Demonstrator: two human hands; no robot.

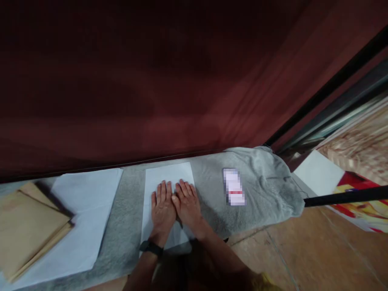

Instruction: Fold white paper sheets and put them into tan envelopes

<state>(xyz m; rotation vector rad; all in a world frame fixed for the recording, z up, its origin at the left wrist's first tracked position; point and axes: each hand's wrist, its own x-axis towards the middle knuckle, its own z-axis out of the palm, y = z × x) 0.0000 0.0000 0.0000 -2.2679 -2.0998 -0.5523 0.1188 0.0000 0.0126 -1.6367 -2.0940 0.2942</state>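
A white sheet of paper (pixel 168 178) lies on a grey cloth (pixel 260 178) in front of me. My left hand (pixel 162 208) and my right hand (pixel 188 204) rest flat on the sheet, side by side and touching, fingers stretched out. Both hands are open and hold nothing. A dark band sits on my left wrist (pixel 150 247). The hands cover the middle of the sheet.
A stack of white sheets (pixel 83 214) lies to the left, with brown envelopes (pixel 26 228) beyond it. A small blurred card (pixel 234 186) sits on the cloth to the right. A dark red curtain (pixel 151 81) hangs behind. Tiled floor (pixel 303 250) and a black bar (pixel 345 197) are at right.
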